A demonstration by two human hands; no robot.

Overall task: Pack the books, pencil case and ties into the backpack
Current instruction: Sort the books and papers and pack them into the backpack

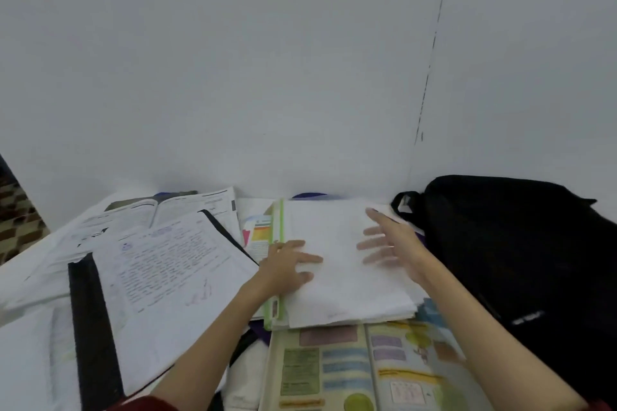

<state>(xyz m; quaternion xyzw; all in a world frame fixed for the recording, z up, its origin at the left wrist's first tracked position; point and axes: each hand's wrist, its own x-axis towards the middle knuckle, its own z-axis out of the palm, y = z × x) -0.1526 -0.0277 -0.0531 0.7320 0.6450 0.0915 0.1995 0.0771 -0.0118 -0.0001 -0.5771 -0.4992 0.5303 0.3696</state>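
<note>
A thick white paper stack in a green-edged folder (347,277) lies in the middle of the table. My left hand (290,264) rests on its left edge with fingers spread flat. My right hand (390,243) hovers open over the stack's right side, fingers spread and blurred. The black backpack (521,243) stands to the right against the wall, its top handle toward the stack. An open colourful textbook (364,370) lies nearest me, partly under the stack. No pencil case or ties are visible.
A black-edged folder with a printed sheet (160,274) lies at left, over other open books (160,210) and loose papers. A small colourful booklet (260,233) peeks out beside the green folder. White walls close the back and right.
</note>
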